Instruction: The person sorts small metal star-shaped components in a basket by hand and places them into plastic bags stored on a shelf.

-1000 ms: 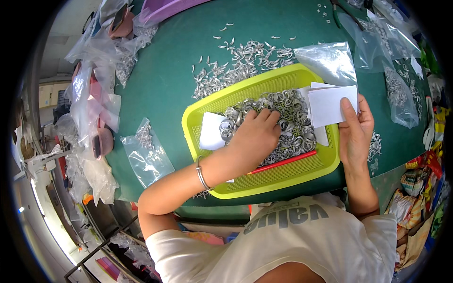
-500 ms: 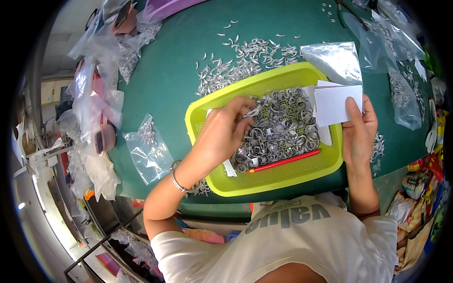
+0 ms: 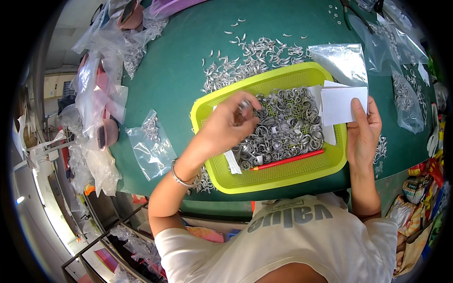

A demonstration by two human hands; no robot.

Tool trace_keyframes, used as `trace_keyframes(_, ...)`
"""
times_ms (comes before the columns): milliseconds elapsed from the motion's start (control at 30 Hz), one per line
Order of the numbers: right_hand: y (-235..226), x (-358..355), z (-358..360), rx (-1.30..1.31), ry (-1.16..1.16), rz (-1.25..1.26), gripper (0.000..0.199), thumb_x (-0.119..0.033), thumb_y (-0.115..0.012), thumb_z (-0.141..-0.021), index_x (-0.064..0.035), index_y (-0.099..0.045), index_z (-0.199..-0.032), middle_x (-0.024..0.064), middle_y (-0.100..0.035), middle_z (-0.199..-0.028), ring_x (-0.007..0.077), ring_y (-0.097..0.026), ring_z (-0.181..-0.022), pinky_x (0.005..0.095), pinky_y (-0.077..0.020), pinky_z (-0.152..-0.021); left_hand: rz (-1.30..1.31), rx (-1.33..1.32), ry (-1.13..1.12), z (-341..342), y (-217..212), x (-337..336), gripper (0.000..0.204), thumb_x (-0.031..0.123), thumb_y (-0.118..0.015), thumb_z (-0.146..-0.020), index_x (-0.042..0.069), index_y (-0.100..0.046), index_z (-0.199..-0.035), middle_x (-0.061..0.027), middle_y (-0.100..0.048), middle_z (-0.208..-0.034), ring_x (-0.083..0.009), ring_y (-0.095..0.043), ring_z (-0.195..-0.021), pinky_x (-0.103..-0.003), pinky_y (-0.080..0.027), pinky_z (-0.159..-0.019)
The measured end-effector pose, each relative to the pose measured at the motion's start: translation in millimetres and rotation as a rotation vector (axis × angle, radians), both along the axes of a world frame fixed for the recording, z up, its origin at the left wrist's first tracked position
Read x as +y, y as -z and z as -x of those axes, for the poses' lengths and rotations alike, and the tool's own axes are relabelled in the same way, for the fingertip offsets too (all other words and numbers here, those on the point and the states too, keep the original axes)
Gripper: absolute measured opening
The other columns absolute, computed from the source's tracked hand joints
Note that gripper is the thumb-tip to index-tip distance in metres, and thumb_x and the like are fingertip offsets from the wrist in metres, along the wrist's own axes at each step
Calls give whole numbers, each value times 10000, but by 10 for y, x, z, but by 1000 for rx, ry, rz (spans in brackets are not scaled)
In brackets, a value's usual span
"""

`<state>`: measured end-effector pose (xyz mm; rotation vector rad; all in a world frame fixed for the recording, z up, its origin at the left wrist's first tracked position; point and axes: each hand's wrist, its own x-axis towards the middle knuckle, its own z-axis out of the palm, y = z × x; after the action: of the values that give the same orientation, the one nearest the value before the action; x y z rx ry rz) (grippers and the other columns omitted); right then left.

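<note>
The left hand (image 3: 227,123) curls thumb and fingers around a silvery piece (image 3: 244,107), blurred. Just right of and under this hand, rings (image 3: 283,122) fill the basket (image 3: 283,181); a red pen (image 3: 289,160) lies nearer the body. The right hand (image 3: 365,125), just beside the basket, pinches cards (image 3: 339,107) under its thumb. Left of the left hand lies a bag (image 3: 153,153); beyond it, loose metal bits (image 3: 262,56).
</note>
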<state>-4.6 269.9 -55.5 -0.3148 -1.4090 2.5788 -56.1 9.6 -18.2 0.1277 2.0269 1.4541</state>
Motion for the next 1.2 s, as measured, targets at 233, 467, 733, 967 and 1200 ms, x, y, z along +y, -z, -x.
trace_keyframes(233, -37, -31, 12, 8, 36, 12, 145, -67, -583, -870, 9, -534, -983, 79, -630, -934, 96, -599, -817, 242, -478, -743, 513, 832, 503, -17, 197, 198, 177, 30, -640, -712, 17, -632, -888, -130, -521, -787, -290, -543, -746, -368, -434, -630)
trace_keyframes(467, -16, -24, 8, -3, 36, 4, 143, -67, -580, -873, 10, -533, -984, 77, -630, -930, 89, -594, -813, 238, -473, -735, 596, 893, 589, 55, 305, 266, 106, 47, -630, -694, 36, -653, -797, -98, -536, -776, -266, -546, -818, -371, -413, -697)
trace_keyframes(733, -26, -27, 9, -3, 33, 4, 141, -69, -578, -875, 8, -531, -983, 72, -623, -932, 85, -587, -820, 234, -467, -743, 406, 566, 401, 154, 168, 272, 89, 46, -631, -738, 52, -650, -825, -45, -568, -736, -193, -570, -744, -309, -430, -602)
trace_keyframes(967, -48, -39, 0, -8, 44, -144, 142, -62, -596, -860, 12, -539, -967, 57, -612, -921, 74, -567, -811, 222, -457, -739, -527, -365, -208, 92, -146, -32, 223, 64, -461, -923, -2, -482, -1135, -114, -586, -935, -151, -560, -766, -232, -458, -690)
trace_keyframes(1200, -228, -139, -58, 167, -335, -973, 151, -5, -646, -771, 3, -566, -899, 66, -580, -848, 157, -573, -718, 291, -468, -633, -523, -246, -299, -231, -221, -310, 371, 30, -471, -901, -34, -410, -1262, -162, -585, -1059, -178, -601, -849, -266, -490, -760)
